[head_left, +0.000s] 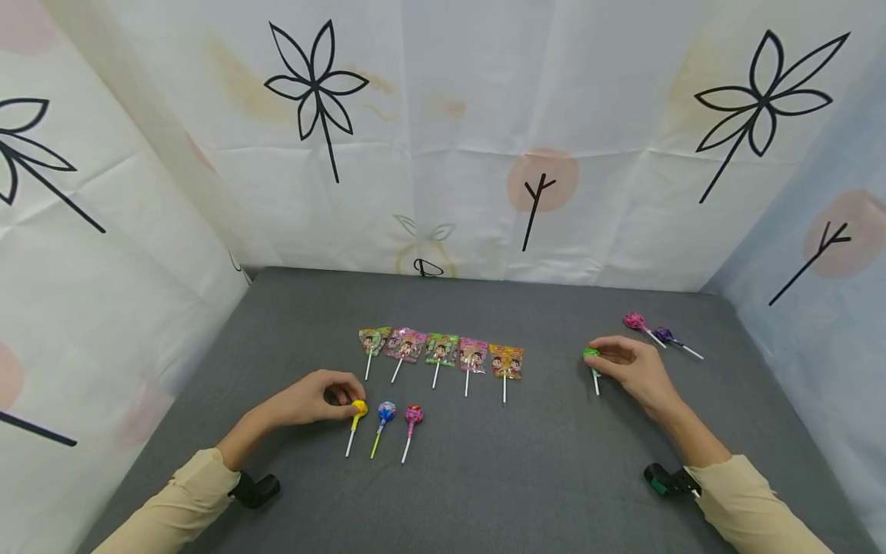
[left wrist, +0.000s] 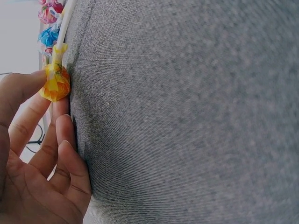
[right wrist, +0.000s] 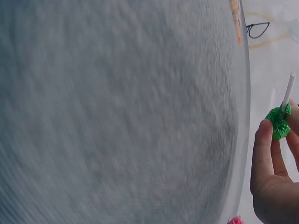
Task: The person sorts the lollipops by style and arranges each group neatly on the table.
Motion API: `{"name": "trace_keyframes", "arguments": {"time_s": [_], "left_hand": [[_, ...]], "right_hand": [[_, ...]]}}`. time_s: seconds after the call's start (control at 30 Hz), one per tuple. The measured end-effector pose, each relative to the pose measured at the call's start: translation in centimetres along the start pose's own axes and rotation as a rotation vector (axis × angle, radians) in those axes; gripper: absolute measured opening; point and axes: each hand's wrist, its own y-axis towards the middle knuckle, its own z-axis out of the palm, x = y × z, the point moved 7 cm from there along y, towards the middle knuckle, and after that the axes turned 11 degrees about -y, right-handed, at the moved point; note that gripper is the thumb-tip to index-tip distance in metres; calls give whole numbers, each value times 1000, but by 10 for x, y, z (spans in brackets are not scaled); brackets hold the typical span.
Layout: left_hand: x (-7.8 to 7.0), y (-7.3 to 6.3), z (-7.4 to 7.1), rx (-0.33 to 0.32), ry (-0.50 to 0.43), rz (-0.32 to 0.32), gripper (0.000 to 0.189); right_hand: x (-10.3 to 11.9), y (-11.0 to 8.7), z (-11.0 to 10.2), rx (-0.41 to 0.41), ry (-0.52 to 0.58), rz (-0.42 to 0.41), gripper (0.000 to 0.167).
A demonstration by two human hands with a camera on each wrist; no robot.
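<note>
My left hand [head_left: 321, 398] pinches the wrapped head of a yellow lollipop [head_left: 358, 408] between thumb and fingers, at the left end of a short row. Beside it lie a blue lollipop [head_left: 386, 412] with a yellow stick and a pink-red lollipop [head_left: 413, 415]. The left wrist view shows the thumb against the yellow wrapper [left wrist: 57, 84]. Over on the right, my right hand [head_left: 633, 373] grips a green lollipop [head_left: 591, 353] by its head, white stick pointing toward me. In the right wrist view the green wrapper [right wrist: 279, 125] sits between thumb and fingertips.
Several flat-packed lollipops [head_left: 441, 350] form a row farther back in the middle of the grey table [head_left: 484, 477]. Beyond my right hand lie a dark pink lollipop [head_left: 634, 321] and a purple lollipop [head_left: 663, 335]. Patterned white cloth [head_left: 457, 92] hangs around the table.
</note>
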Motion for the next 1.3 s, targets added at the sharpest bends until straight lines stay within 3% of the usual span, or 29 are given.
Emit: {"name": "trace_keyframes", "arguments": {"time_s": [0.57,0.77,1.3], "left_hand": [[-1,1,-1,6,-2,37,14],[0,1,-1,8,0,30,14],[2,1,-1,0,1,11,15]], "right_hand": [[25,-11,41,105,152,6,36],[41,-15,63,168,147,8,34],[86,-25,135,338,259,-51,30]]}}
